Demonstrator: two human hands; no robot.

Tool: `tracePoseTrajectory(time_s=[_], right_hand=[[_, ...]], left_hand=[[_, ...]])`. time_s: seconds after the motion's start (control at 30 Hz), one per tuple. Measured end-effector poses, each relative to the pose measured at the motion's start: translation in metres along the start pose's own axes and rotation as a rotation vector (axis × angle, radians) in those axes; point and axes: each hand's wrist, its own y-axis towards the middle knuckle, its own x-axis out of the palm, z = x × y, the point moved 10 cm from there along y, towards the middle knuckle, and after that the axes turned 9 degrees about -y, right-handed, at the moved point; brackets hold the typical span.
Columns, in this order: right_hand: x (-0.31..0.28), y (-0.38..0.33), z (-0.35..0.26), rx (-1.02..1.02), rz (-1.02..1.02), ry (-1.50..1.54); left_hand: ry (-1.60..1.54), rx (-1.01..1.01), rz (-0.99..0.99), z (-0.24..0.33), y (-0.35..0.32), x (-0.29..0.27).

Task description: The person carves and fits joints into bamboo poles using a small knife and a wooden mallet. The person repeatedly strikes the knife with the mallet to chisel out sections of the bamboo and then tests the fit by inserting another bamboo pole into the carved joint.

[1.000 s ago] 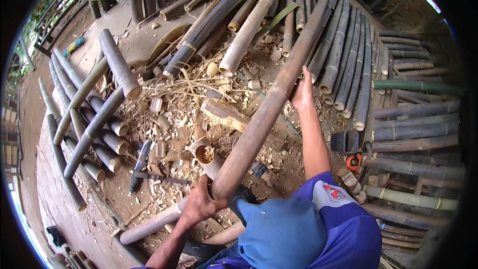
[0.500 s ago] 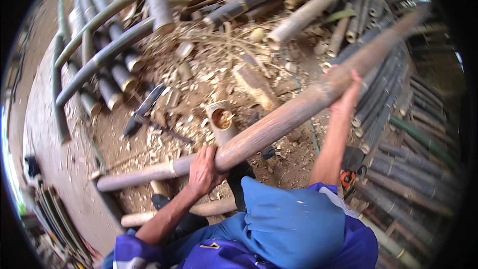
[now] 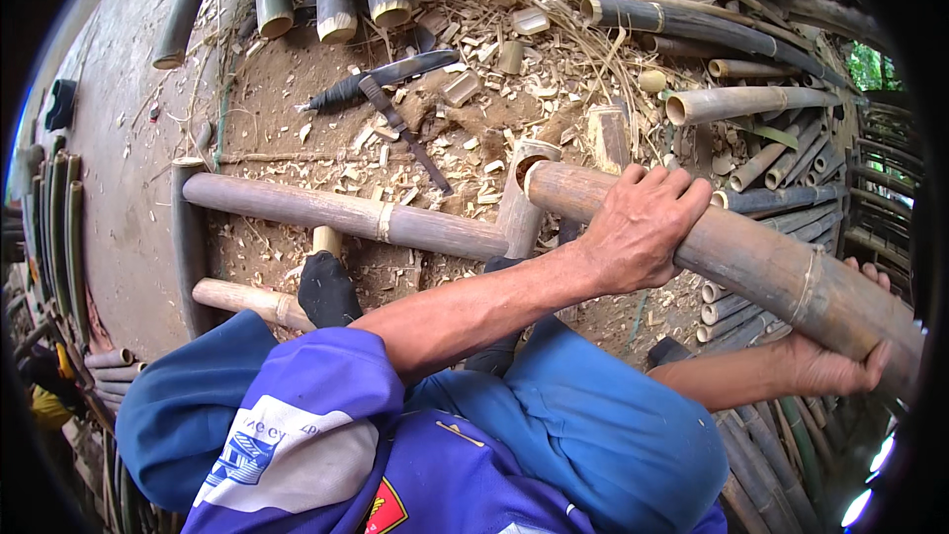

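Left hand [image 3: 643, 227]: my fingers wrap over the thick bamboo pole [image 3: 751, 267].
Right hand [image 3: 840, 361]: clasps the pole's underside.
Around: machete [image 3: 381, 79], wood chips [image 3: 474, 129], a bamboo stump [image 3: 524, 198] touching the pole's end.

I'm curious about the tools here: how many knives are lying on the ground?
2. A long dark machete-like knife lies among the bamboo shavings at upper centre, and a slimmer dark blade crosses just below it, pointing down-right. More might be buried under the shavings.
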Motion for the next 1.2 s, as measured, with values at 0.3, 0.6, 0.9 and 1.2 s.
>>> tracePoseTrajectory(time_s=[0.3,0.6,0.9,1.2], right_hand=[[0.049,-0.061,-0.028,-0.105,0.045,-0.187],[0.094,-0.084,-0.039,-0.207,0.007,-0.321],[0.116,-0.083,-0.033,-0.158,-0.233,-0.166],[0.059,0.011,-0.099,-0.023,-0.068,0.03]], left_hand=[[-0.151,0.056,0.055,-0.028,-0.027,-0.029],[-0.209,0.052,0.116,-0.047,-0.035,-0.042],[-0.391,-0.184,-0.318,-0.033,-0.008,-0.067],[-0.466,0.331,-0.307,0.216,0.114,-0.118]])
